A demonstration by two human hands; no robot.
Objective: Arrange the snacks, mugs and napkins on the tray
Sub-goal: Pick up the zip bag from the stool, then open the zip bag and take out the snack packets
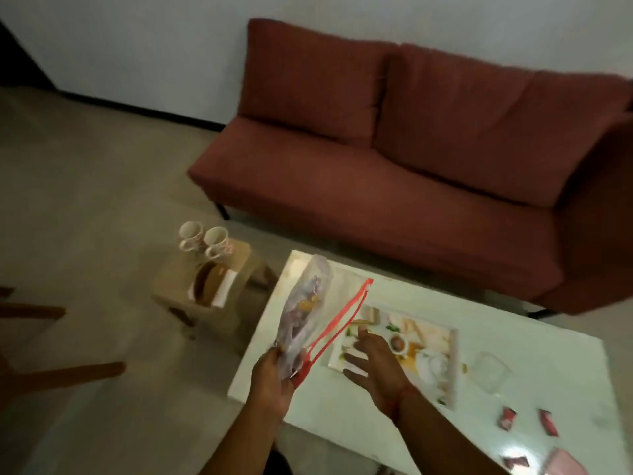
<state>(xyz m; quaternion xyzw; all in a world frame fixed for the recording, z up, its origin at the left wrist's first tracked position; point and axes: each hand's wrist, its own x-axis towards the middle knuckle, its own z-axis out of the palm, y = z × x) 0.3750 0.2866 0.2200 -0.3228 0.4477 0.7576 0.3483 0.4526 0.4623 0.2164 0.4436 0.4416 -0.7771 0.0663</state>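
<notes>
My left hand point(270, 382) grips the lower end of a clear zip bag point(303, 313) with a red zip strip; it holds snacks and slants up over the table's left end. My right hand point(371, 363) hovers open, fingers spread, over the left part of the printed tray point(435, 341), which lies flat on the white table point(496, 341). Two white mugs point(205, 240) stand on a small wooden stool point(205, 289) left of the table, with what looks like white napkins point(226, 291) beside a brown object. Small red snack packets point(508, 418) lie at the table's right front.
A red sofa point(394, 149) runs behind the table. A clear plastic container point(489, 371) sits right of the tray. Wooden chair legs point(61, 371) jut in from the left edge. More red packets point(517, 462) and a pink item lie near the bottom right corner.
</notes>
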